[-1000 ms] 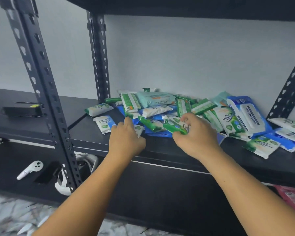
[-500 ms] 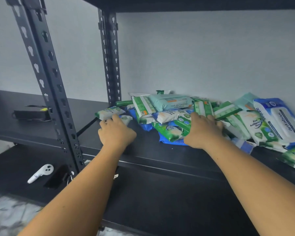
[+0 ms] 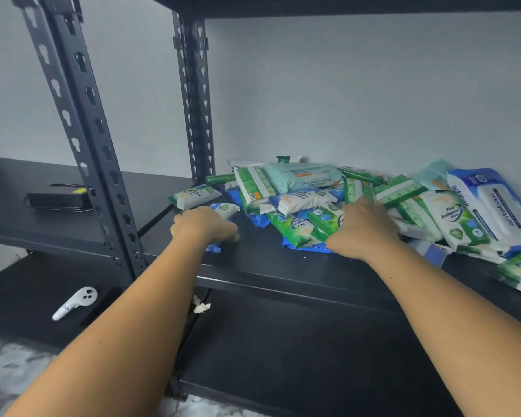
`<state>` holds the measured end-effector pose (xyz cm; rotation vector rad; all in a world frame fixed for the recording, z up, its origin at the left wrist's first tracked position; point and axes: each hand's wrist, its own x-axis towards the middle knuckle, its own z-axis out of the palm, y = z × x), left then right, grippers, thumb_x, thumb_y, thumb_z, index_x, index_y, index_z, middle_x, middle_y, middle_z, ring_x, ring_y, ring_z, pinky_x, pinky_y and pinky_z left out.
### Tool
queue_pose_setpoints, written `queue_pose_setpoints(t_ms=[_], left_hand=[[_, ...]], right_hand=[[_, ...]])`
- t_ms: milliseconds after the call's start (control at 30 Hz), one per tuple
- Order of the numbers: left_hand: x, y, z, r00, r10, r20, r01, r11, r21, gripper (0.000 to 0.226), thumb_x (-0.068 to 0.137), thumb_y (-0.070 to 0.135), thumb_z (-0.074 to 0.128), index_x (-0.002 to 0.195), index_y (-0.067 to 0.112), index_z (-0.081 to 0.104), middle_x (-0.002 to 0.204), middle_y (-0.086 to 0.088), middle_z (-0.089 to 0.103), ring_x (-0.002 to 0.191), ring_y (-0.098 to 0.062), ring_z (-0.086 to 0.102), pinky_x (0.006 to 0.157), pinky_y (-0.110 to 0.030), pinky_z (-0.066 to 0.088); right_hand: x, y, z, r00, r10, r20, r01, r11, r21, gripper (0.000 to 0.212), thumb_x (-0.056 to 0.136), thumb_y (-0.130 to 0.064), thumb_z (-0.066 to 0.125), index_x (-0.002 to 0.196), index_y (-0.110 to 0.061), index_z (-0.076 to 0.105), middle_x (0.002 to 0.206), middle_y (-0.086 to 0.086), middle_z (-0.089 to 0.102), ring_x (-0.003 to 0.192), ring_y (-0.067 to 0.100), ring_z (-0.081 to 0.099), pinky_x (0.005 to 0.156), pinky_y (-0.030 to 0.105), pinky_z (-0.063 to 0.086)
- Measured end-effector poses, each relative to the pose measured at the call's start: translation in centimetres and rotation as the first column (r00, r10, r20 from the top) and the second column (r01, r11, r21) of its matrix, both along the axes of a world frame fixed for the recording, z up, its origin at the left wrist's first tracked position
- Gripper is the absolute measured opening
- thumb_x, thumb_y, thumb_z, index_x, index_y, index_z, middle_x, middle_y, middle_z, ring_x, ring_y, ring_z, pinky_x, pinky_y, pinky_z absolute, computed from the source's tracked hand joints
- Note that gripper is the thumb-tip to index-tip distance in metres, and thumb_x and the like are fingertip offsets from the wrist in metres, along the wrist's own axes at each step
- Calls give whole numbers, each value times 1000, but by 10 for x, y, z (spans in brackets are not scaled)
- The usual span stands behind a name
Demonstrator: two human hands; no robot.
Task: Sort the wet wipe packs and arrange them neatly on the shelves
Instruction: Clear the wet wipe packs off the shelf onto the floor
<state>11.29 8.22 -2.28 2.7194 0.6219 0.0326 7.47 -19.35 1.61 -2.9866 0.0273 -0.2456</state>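
The left hand (image 3: 205, 228) curled over a small blue-white pack (image 3: 224, 209) at nine o'clock of the wet wipe pile (image 3: 301, 179) on the shelf (image 3: 268, 267), while the right hand (image 3: 364, 231) dug in with its grip hidden, and lifting packs singly seemed wiser than dragging.

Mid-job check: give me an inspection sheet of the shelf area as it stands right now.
Surface: black shelf, loaded towards the back.
Job's things: wipe packs heaped unsorted; big blue pack at right.
Clutter: white controller and paper scrap, both lower down.
Grippers: left hand over a small pack; right hand in the heap; grips hidden.
Cables: power brick with cord on the neighbouring shelf.
Surroundings: grey wall, slotted posts.
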Motion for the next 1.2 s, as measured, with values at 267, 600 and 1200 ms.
queue_pose_setpoints(t_ms=[267, 600, 1200], left_hand=[[-58, -25, 12, 970, -120, 211, 124, 992, -5, 58, 75, 58, 69, 105, 9, 60, 112, -15, 68, 94, -35, 60, 78, -36, 46], [-230, -123, -87, 742, -305, 597, 524, 819, -233, 42, 65, 32, 70, 104, 18, 64, 89, 7, 56, 84, -20, 56, 73, -32, 46], [-319, -151, -426, 825, -414, -384, 200, 851, -486, 77, 75, 57, 74, 136, 16, 51, 130, -6, 52, 119, -28, 53, 97, -35, 43]], right_hand=[[-52, -2, 22, 985, -35, 168, 16, 993, 115, 38, 62, -31, 70, 93, -13, 57, 115, 8, 54, 117, 35, 47, 97, 47, 45], [-216, -54, -61, 998, 11, -60, 29, 785, 618, 35, 56, -38, 87, 80, -19, 71, 75, -6, 70, 71, 12, 66, 65, 31, 53], [-281, -61, -458, 555, -149, -818, 549, 804, 226, 83, 58, -48, 84, 131, -21, 53, 119, 4, 61, 109, 27, 62, 90, 33, 54]])
